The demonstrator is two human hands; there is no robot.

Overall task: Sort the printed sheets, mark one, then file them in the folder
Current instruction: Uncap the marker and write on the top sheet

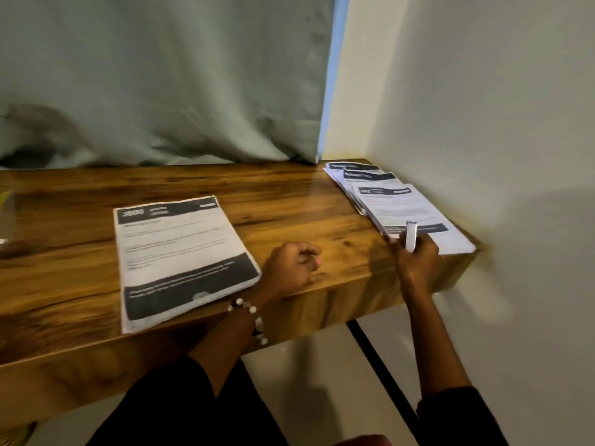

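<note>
A wooden desk point(289, 201) runs along a grey-green curtain point(161, 75) to a pale wall point(483, 107). Left of centre, one stack of printed sheets point(180, 252) lies flat near the front edge. Just to its right the left hand point(289, 268), a beaded bracelet point(251, 313) on its wrist, rests on the desk with fingers point(310, 252) curled, holding nothing. Further right, the right hand point(418, 255) grips a white marker point(411, 236), touching the near corner of a fanned pile of sheets point(402, 204) lying in the desk's right corner against the wall.
</note>
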